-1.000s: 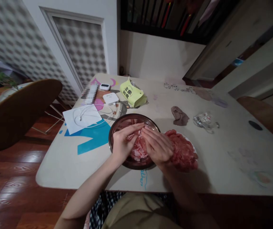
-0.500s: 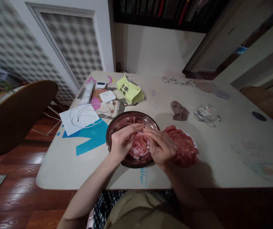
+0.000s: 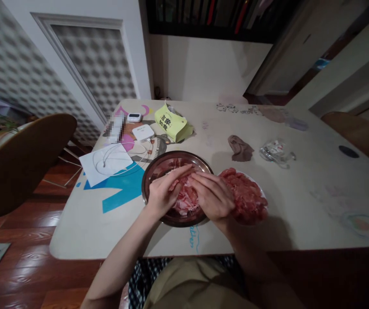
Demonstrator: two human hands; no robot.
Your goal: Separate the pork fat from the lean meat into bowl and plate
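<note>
Both hands over steel bowl point(image 3: 144, 197), fingertips nearly meeting. Meat point(image 3: 186, 202) sits in bowl, right under them. Left hand point(image 3: 164, 193) half curled, right hand point(image 3: 214, 195) bent more, tbh can't tell if either's actually pinching any. Redder pile point(image 3: 247, 199) on white plate point(image 3: 260, 187) just right of bowl. Brown rag point(image 3: 240, 149) beyond plate.

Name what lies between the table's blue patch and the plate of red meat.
The metal bowl of meat, with the left hand and right hand over it, in the head view.
</note>
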